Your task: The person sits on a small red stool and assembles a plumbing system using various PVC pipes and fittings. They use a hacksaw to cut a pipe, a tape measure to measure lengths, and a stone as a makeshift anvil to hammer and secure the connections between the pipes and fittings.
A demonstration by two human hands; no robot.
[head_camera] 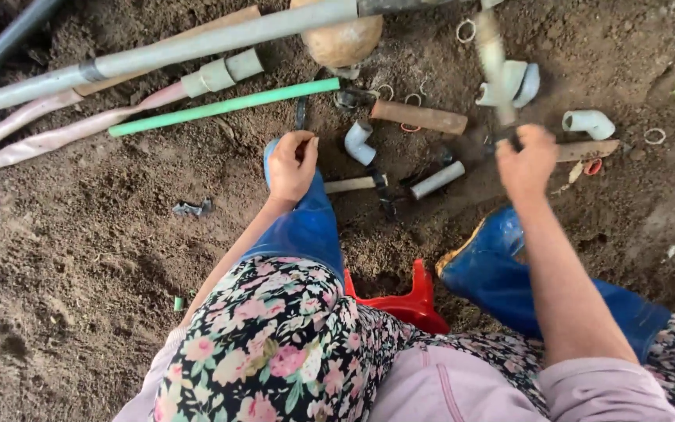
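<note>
I sit on a red stool (408, 301) over bare soil, in blue rubber boots and floral trousers. My left hand (291, 162) rests curled on the toe of my left boot (306, 227), holding nothing that I can see. My right hand (526, 160) is raised and blurred, closed around the lower end of a pale pipe piece (492, 59) that stands upright. Between my hands lie a white elbow fitting (358, 142), a short grey pipe stub (437, 180) and a wooden-handled tool (357, 184).
Long grey, pink and green pipes (220, 105) lie across the upper left. A rusty brown pipe piece (419, 117), white fittings (590, 123) and small rings are scattered on the soil. A round tan object (343, 41) sits at the top. My right boot (501, 273) is at the right.
</note>
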